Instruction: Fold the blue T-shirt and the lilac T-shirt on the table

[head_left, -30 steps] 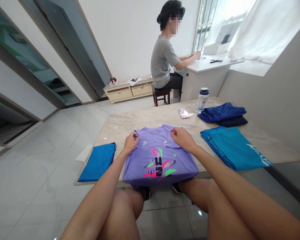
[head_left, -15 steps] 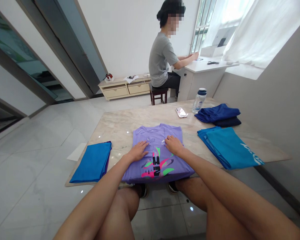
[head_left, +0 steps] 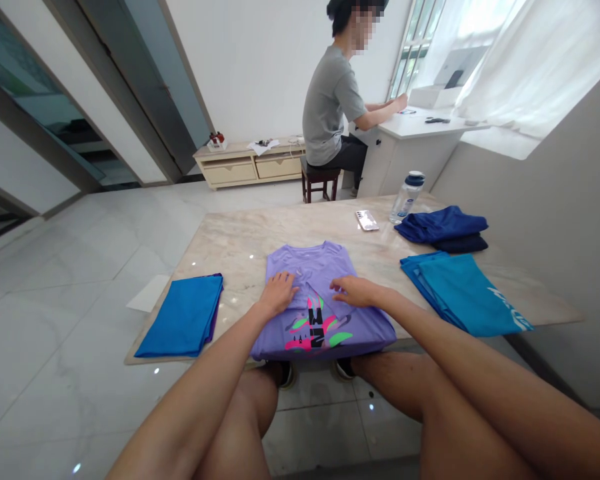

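A purple T-shirt [head_left: 285, 331] with a pink, green and black print lies on the table in front of me, its collar pointing away and its hem at the near edge. My left hand [head_left: 279, 293] rests on the shirt's left half, fingers spread. On the right half is my right hand [head_left: 355, 291], its fingers slightly bent and apart, at or just above the cloth. Small wrinkles show in the fabric between the hands. Neither hand visibly grips anything.
A folded blue garment [head_left: 183, 317] lies left on the marble-look table [head_left: 240, 230]. To the right are a folded teal garment [head_left: 460, 293], dark blue clothing [head_left: 440, 225], a water bottle [head_left: 407, 198] and a phone [head_left: 367, 221]. Beyond, a person [head_left: 333, 107] sits at a white desk [head_left: 425, 123].
The shirt's upper right side has drawn inward and its chest area is more wrinkled. My right hand's fingers are more bent; my left hand has moved slightly up. The view has shifted a little.
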Action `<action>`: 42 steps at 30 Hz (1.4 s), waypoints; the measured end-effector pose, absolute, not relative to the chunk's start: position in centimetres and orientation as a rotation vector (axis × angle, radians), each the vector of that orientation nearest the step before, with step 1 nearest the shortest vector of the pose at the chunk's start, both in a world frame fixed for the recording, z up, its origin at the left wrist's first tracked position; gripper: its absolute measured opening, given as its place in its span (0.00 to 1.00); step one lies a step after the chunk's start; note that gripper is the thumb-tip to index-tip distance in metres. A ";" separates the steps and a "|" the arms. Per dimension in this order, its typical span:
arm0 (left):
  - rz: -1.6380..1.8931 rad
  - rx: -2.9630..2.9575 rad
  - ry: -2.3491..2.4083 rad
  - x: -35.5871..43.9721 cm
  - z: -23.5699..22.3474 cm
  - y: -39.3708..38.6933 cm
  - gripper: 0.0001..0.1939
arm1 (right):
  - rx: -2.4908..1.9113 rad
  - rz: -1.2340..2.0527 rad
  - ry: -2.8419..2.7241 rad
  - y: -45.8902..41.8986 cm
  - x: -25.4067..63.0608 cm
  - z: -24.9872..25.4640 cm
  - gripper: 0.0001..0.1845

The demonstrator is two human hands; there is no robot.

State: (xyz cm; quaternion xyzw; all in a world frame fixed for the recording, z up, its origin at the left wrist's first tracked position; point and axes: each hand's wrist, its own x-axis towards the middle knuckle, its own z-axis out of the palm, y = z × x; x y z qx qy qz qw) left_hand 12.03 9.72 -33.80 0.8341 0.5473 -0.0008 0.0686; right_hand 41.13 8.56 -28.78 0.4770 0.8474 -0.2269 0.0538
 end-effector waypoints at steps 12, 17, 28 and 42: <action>0.139 2.355 1.700 14.6 -33.9 12.0 0.12 | 1.671 -0.363 2.452 9.1 42.5 -31.8 0.27; 0.307 2.245 1.804 11.7 -32.3 16.1 0.15 | 1.848 -0.338 2.399 12.9 43.9 -30.8 0.20; 0.266 1.899 1.782 4.8 -35.6 27.0 0.39 | 1.836 -0.804 2.434 27.2 50.0 -34.0 0.46; 0.541 2.170 2.037 3.9 -25.3 31.9 0.21 | 2.313 -0.015 2.722 33.8 46.0 -26.7 0.16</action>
